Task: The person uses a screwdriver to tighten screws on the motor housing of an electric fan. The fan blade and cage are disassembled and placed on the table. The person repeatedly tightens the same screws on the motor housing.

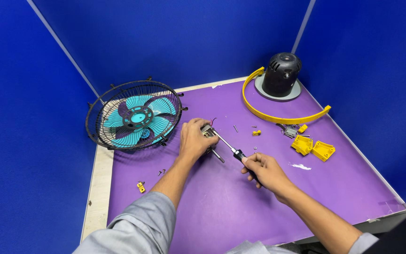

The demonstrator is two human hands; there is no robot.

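My left hand grips a small metal motor block with a shaft sticking out toward me, pressed on the purple table top. My right hand holds a black-handled screwdriver; its thin metal shank runs up-left and its tip meets the motor block. Red and dark wires poke out behind the block.
A black wire fan guard with teal blades leans at the left. A black motor housing on a grey base and a yellow curved band sit at the back right. Yellow plastic brackets, loose screws and a small yellow clip lie scattered. Blue partition walls enclose the table.
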